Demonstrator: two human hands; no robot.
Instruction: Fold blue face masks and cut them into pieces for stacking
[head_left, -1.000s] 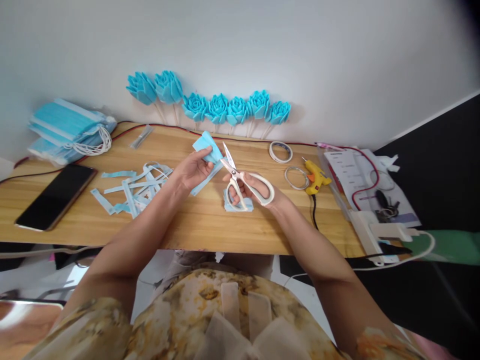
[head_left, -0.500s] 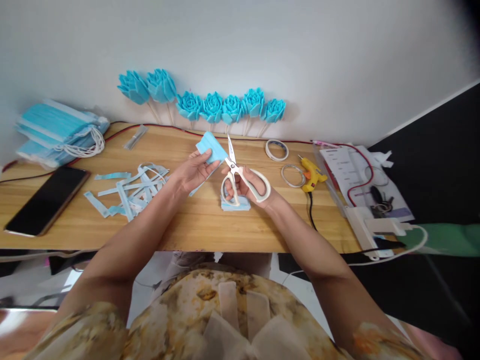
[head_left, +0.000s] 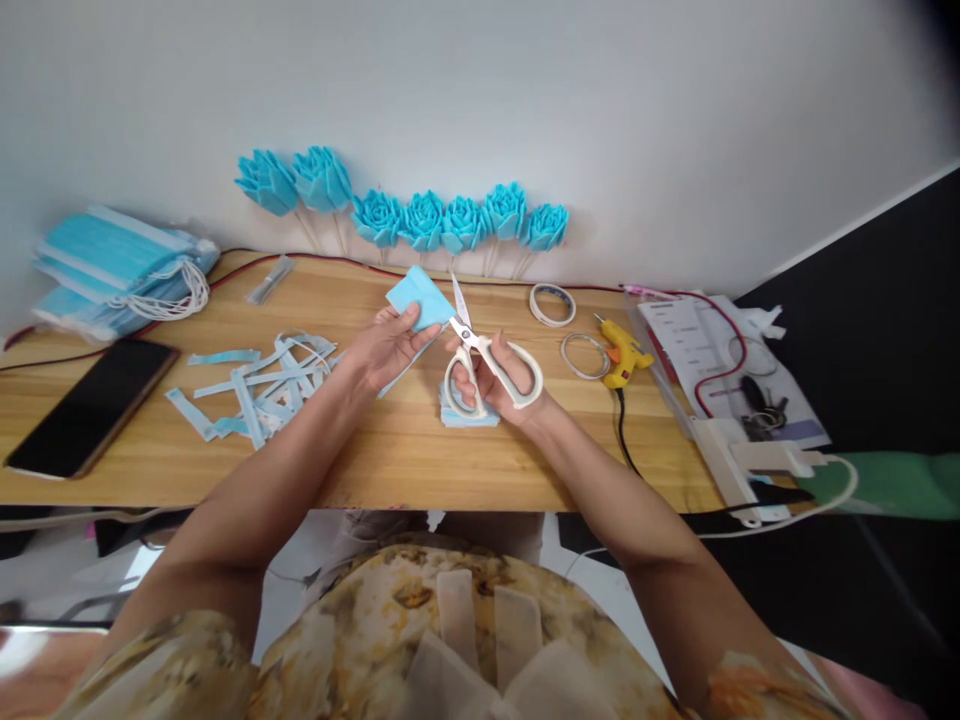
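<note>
My left hand [head_left: 390, 345] pinches a folded piece of blue mask fabric [head_left: 417, 296] between thumb and fingers. In my right hand [head_left: 499, 375] is a pair of white-handled scissors [head_left: 466, 335], fingers through the loops. The blades are spread, one pointing up toward the wall, the other at the fabric's right edge and partly hidden by it. Below the scissors lies a small stack of cut blue pieces [head_left: 469, 415] on the wooden table [head_left: 397, 460]. Another blue strip shows under my left hand, partly covered.
Blue fabric strips [head_left: 255, 385], a phone [head_left: 94, 405] and stacked face masks [head_left: 112, 255] lie left. Blue flowers on sticks [head_left: 424, 220] lean against the wall. On the right are a tape roll [head_left: 553, 305], a yellow glue gun [head_left: 624, 355] and a power strip [head_left: 724, 465].
The blue fabric has turned slightly in my left hand and its top edge sits a little further left. The scissors stay spread at its edge. The whole view has shifted slightly.
</note>
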